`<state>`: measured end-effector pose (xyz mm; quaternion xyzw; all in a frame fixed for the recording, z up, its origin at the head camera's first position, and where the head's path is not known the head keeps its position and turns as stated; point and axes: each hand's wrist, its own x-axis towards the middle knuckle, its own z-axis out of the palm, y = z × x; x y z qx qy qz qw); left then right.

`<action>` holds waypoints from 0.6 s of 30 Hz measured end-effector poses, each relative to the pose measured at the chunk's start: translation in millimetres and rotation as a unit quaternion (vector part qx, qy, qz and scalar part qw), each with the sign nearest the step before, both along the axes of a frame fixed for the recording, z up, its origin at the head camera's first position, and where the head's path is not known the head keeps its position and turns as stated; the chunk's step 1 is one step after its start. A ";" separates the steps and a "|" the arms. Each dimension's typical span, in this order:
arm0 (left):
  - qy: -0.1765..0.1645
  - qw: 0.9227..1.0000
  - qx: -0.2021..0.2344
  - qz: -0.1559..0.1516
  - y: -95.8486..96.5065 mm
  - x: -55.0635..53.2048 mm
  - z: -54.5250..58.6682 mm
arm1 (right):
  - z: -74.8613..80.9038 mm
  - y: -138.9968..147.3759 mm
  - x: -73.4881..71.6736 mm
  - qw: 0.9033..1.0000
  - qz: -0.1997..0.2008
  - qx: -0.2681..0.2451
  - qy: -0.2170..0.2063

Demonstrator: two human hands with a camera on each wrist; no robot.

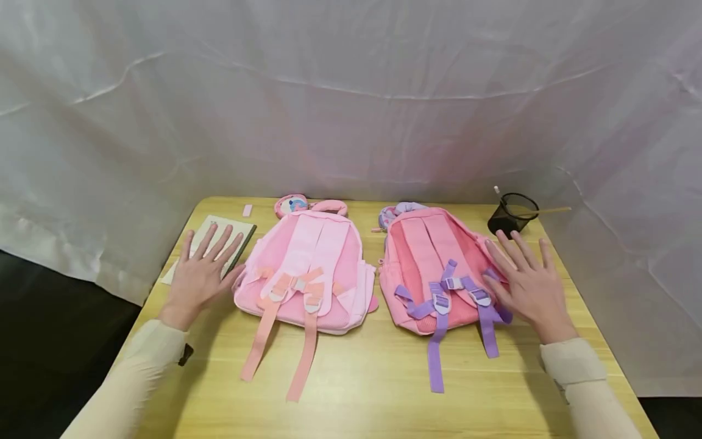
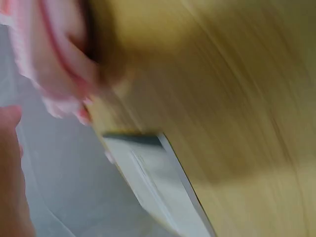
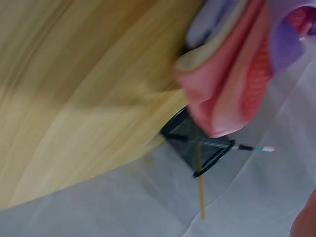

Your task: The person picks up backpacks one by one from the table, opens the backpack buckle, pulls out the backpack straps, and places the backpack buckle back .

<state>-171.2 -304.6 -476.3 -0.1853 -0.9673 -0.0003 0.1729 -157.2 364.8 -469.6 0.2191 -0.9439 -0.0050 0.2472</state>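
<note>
Two small backpacks lie side by side with their straps facing up. The light pink backpack on the left has peach straps; the darker pink backpack on the right has purple straps. My left hand, fingers spread, hovers between the light pink backpack and a notebook. On the other side my right hand is spread beside the darker backpack, overlapping its edge in the head view. Neither hand holds anything. In the left wrist view the notebook shows blurred.
A black mesh pen cup holding a pencil and a pen stands at the back right. A small pink eraser-like block lies at the back left. Grey cloth hangs behind the wooden table.
</note>
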 end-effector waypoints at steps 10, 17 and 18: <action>-0.076 0.955 0.286 -0.023 64.9 30.1 -4.6 | 14.2 -78.0 -2.9 0.993 0.077 -0.074 0.043; -0.133 0.914 0.373 -0.087 95.8 36.0 -17.5 | 15.7 -170.6 -6.9 0.977 0.149 -0.152 -0.018; -0.145 0.910 0.379 -0.091 96.9 35.6 -19.5 | 14.3 -185.6 -6.5 0.974 0.154 -0.159 -0.042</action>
